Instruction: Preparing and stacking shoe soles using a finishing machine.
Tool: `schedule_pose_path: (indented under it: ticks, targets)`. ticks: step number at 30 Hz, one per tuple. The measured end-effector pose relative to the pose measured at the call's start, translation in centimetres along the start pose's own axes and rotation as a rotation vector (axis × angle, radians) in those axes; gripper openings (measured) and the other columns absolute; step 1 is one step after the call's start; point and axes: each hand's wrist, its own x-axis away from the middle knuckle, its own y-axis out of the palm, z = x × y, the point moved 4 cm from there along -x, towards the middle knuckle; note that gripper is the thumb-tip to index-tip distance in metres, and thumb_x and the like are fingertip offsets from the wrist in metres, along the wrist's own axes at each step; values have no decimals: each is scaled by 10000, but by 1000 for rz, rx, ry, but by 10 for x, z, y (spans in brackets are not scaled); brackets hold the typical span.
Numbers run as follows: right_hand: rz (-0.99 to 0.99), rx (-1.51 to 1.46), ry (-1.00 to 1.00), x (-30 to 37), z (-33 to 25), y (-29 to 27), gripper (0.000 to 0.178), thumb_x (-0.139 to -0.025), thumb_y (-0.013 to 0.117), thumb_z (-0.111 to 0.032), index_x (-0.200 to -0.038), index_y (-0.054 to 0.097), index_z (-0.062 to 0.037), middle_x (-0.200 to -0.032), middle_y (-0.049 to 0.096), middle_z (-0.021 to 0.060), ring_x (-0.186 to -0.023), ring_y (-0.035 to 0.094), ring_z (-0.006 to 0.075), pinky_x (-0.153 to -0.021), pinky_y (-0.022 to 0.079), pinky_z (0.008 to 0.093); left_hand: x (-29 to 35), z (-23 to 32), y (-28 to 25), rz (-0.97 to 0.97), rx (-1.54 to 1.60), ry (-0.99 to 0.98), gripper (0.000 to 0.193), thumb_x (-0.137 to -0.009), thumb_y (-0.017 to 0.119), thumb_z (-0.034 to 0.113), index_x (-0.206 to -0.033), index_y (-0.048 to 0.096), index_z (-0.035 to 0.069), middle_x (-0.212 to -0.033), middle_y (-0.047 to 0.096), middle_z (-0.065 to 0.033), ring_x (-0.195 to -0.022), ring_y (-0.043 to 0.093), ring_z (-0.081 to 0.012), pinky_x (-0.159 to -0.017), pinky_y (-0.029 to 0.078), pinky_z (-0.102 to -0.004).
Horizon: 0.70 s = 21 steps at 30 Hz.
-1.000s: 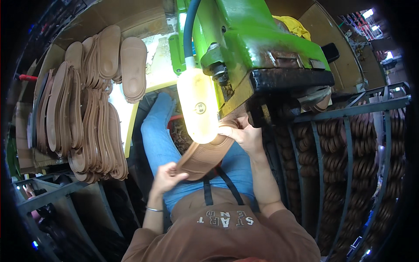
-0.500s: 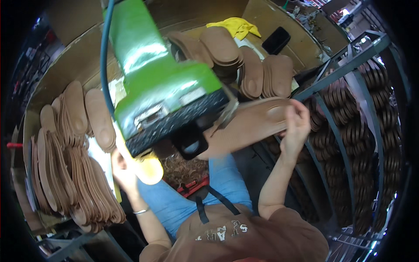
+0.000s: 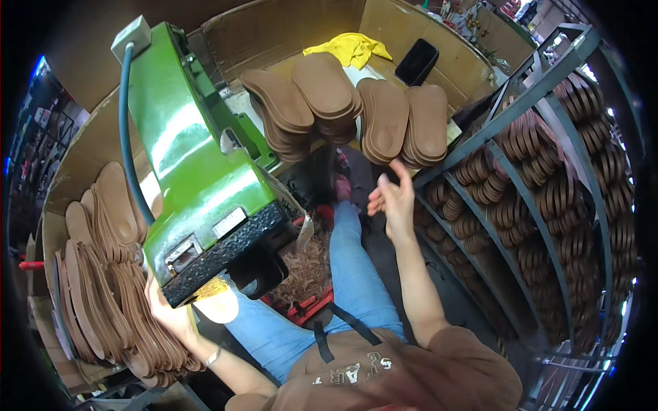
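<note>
Fingers (image 3: 399, 171) of the right hand (image 3: 394, 202) are loosely parted, index extended, others half curled, nothing in grip; index tip is right by the near end of the right-side insole stacks (image 3: 385, 123), contact unclear. Left hand (image 3: 168, 312) is partly behind the head of the green machine (image 3: 199, 164), beside the left-side insoles (image 3: 96, 301); its fingers are hidden, so can't say how far apart they are or whether they have hold of anything. Insoles sit on both sides of the machine: right-side ones lie flat in neat piles on the bench (image 3: 238, 103), near ends toward the person, probably so each pile stays square and within reach; left-side ones mostly stand on edge, packed and leaning together, likely so single pieces peel off easily. Lit lamp (image 3: 219, 307) hangs under the machine head, presumably to light the work point. Red-edged bin (image 3: 308, 312) sits between the legs, full of brown shavings (image 3: 301, 274), apparently placed to catch waste. Yellow cloth (image 3: 349, 48) and black phone-like slab (image 3: 417, 61) are parked behind the piles, out of the way.
</note>
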Motion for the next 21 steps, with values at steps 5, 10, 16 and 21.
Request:
schedule_pose_path:
  ticks: [5,10,16,21]
  targets:
    - [-481,7,334,85,62,16,498,-864,643,-161,-1287,428,-10,-1014,627,134,-888,623,168,-710,504,280,58,68,-21,-417,56,-106,504,-516,772,182,-941,602,-29,-987,613,-131,-1001,564,-227,-913,419,-342]
    - [-517,-269,666,148,97,-12,542,-801,680,-68,-1278,434,1,-1174,560,137,-1067,563,226,-841,489,327,111,47,51,-462,483,-320,656,-504,820,179,-1067,562,-35,-1046,606,-114,-967,575,-211,-896,432,-329]
    - [-503,-348,644,186,117,-70,514,-740,675,25,-1218,488,-4,-1125,582,132,-983,596,252,-802,510,361,139,68,136,-514,724,-694,506,-741,736,70,-1191,532,-40,-1040,633,-95,-954,584,-133,-856,472,-292]
    - [-549,-387,758,217,125,-59,521,-766,710,-151,-1205,484,15,-1077,580,183,-919,575,292,-789,466,421,106,99,176,-505,731,-607,475,-758,753,131,-1149,535,-27,-984,642,-86,-880,600,-132,-798,490,-278]
